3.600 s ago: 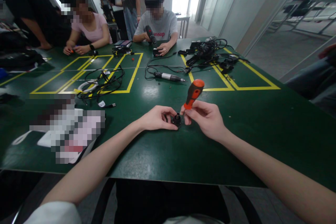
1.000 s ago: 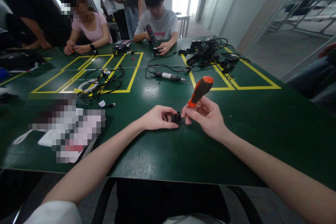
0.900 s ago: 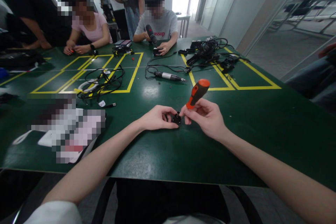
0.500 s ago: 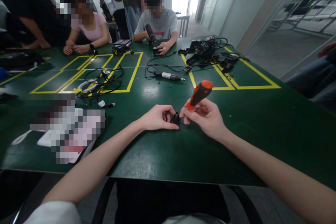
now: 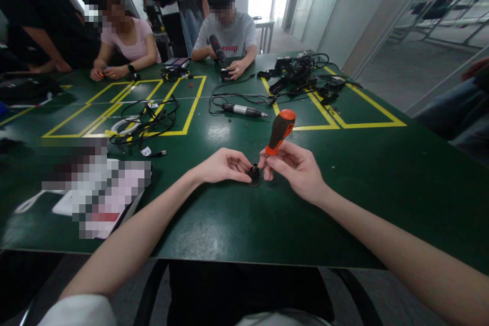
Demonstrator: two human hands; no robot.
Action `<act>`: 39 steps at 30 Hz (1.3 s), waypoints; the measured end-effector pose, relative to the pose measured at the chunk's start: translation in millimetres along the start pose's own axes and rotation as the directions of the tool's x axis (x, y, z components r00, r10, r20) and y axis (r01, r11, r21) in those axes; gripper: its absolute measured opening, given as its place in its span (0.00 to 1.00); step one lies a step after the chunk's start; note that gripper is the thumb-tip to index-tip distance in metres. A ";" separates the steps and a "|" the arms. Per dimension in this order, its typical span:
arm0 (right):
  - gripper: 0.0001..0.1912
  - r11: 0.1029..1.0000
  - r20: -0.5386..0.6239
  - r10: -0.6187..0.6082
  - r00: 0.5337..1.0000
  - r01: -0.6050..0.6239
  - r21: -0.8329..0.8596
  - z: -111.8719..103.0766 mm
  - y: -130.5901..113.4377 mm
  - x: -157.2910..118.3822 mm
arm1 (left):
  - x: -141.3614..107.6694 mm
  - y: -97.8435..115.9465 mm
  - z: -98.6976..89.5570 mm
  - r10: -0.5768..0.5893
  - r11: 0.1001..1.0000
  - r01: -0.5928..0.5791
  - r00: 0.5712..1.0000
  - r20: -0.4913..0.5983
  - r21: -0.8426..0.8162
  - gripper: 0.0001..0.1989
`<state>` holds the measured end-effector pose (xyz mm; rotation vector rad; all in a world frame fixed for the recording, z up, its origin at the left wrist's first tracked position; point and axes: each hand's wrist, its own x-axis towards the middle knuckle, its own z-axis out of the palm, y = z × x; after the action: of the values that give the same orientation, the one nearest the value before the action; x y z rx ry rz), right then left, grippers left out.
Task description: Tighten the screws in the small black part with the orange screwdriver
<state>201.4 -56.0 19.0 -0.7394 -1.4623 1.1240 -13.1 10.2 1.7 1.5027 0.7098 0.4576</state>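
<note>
My left hand [image 5: 221, 166] has its thumb and fingertips on the left side of a small black round part [image 5: 254, 177] that rests on the green table. A short metallic tube stands up from the part's top. In my right hand [image 5: 298, 168] is a screwdriver [image 5: 281, 130] with an orange and black handle, tilted with its butt end up and to the right. The fingers pinch it low, just below the handle. Its shaft and tip are hidden behind the fingers, close to the right side of the black part.
An electric screwdriver [image 5: 244, 110] with a cable lies ahead. Tangled black cables are heaped at the right [image 5: 301, 76] and left [image 5: 153, 117] beside yellow tape lines. A blurred pink item [image 5: 122, 188] lies at left. Across the table, a person works with a power tool [image 5: 217, 50].
The screwdriver handle has swung left and stands a little more upright. My left fingers have straightened slightly and shifted left, showing more of the black part.
</note>
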 end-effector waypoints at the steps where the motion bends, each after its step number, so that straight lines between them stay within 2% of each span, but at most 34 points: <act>1: 0.19 1.000 -0.011 -0.001 1.000 0.001 0.002 0.1 0.4 -0.4 | -0.2 0.2 0.2 -0.006 1.000 0.006 1.000 0.002 -0.011 0.21; 12: 0.20 0.998 0.008 0.005 1.000 -0.005 -0.057 -1.7 -0.6 0.6 | -1.4 2.2 -1.4 -0.015 1.000 0.015 1.000 0.016 -0.007 0.18; 17: 0.17 1.000 -0.003 -0.002 1.000 0.002 -0.002 -1.8 3.0 -1.2 | -0.2 0.3 -2.4 -0.032 0.998 0.031 0.999 0.031 0.052 0.23; 21: 0.18 0.999 -0.020 0.001 1.000 -0.002 -0.044 -0.8 2.5 -1.5 | 0.8 -0.1 -0.6 0.002 0.998 -0.004 0.999 0.039 0.061 0.28; 27: 0.20 0.998 0.019 -0.008 1.000 0.009 -0.067 -2.3 -0.1 0.2 | 1.3 -2.7 2.5 0.027 0.997 -0.027 1.000 0.004 0.068 0.20; 33: 0.18 1.000 -0.001 -0.026 1.000 0.026 -0.008 -1.7 2.9 -1.8 | 2.1 -3.2 2.6 0.033 0.996 -0.033 0.999 0.003 0.083 0.19; 39: 0.19 0.995 -0.022 -0.004 1.000 0.002 -0.095 -1.8 1.7 -1.1 | 2.6 -4.3 5.5 0.017 0.994 -0.017 1.000 0.000 0.104 0.21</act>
<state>203.1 -56.0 16.9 -0.8133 -1.5058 1.0465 -8.1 7.7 -3.3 1.6069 0.7316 0.4400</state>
